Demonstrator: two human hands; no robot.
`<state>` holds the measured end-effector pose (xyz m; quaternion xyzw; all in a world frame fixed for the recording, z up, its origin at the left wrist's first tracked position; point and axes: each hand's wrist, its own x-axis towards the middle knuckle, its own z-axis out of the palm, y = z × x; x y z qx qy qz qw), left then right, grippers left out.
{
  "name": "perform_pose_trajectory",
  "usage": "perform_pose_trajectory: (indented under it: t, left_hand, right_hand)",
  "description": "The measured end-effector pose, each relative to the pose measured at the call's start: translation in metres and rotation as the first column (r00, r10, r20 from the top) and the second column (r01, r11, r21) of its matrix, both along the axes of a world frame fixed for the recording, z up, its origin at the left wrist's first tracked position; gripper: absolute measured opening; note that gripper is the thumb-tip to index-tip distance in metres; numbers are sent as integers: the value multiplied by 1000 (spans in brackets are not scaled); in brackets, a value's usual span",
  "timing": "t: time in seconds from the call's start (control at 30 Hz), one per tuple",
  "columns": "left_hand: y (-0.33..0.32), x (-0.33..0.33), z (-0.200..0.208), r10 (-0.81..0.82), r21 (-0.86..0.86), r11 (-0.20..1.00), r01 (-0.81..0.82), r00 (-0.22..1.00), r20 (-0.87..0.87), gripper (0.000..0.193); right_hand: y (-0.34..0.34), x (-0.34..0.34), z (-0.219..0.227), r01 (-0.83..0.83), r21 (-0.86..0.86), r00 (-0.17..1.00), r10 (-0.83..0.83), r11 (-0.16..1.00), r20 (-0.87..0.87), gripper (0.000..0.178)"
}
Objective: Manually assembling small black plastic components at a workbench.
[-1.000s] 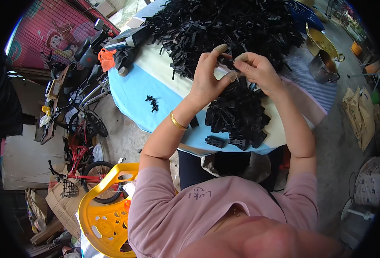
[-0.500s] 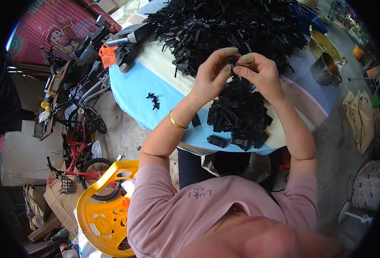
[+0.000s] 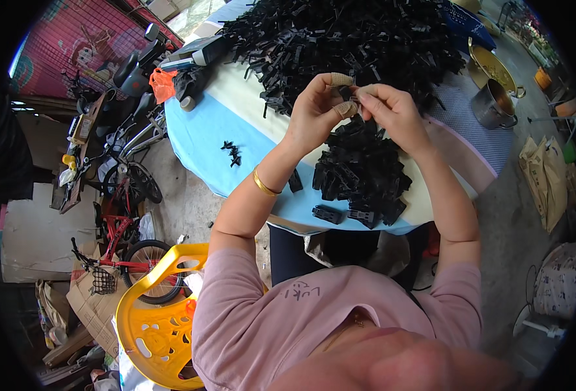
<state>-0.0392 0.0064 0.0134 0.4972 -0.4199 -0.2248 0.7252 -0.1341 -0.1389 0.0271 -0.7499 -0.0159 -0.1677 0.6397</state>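
Note:
Both of my hands meet above the table, between a large heap of black plastic parts [image 3: 360, 39] at the back and a smaller pile of black clip-like pieces [image 3: 356, 173] close to me. My left hand [image 3: 320, 114], with tan coverings on its thumb and a fingertip, pinches a small black plastic part [image 3: 349, 93]. Against its right side the fingers of my right hand [image 3: 392, 111] are closed; whatever lies in them is too small to make out. A few thin black pieces [image 3: 231, 153] lie apart on the blue stripe of the tablecloth [image 3: 203, 140].
At the table's right stand a metal pot [image 3: 493, 105] and a brass-coloured pan [image 3: 487, 65]. An orange bag [image 3: 163, 85] and a box [image 3: 203, 51] are at its left edge. A yellow plastic chair [image 3: 151, 326] is beside me, near a red bicycle [image 3: 122, 238].
My left hand has shifted slightly left and its fingers have opened a little around the part. My right fingers have changed from spread-out to drawn together beside it.

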Motion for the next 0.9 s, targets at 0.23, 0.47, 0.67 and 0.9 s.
perform_pose_trajectory:
  t: [0.23, 0.47, 0.67, 0.9]
  left_hand:
    - [0, -6, 4, 104, 56, 992, -112, 986, 129, 30]
    - [0, -12, 0, 190, -56, 982, -182, 962, 196, 24]
    - [-3, -15, 0, 367, -106, 929, -356, 834, 413, 30]
    - [-5, -25, 2, 387, -40, 884, -466, 680, 623, 60]
  right_hand:
    - [5, -4, 5, 40, -54, 999, -41, 998, -26, 19]
    - [13, -3, -2, 78, -146, 996, -69, 986, 63, 17]
    - [9, -3, 0, 84, -167, 996, -79, 982, 42, 13]
    - [4, -4, 3, 209, -432, 975, -150, 877, 167, 22]
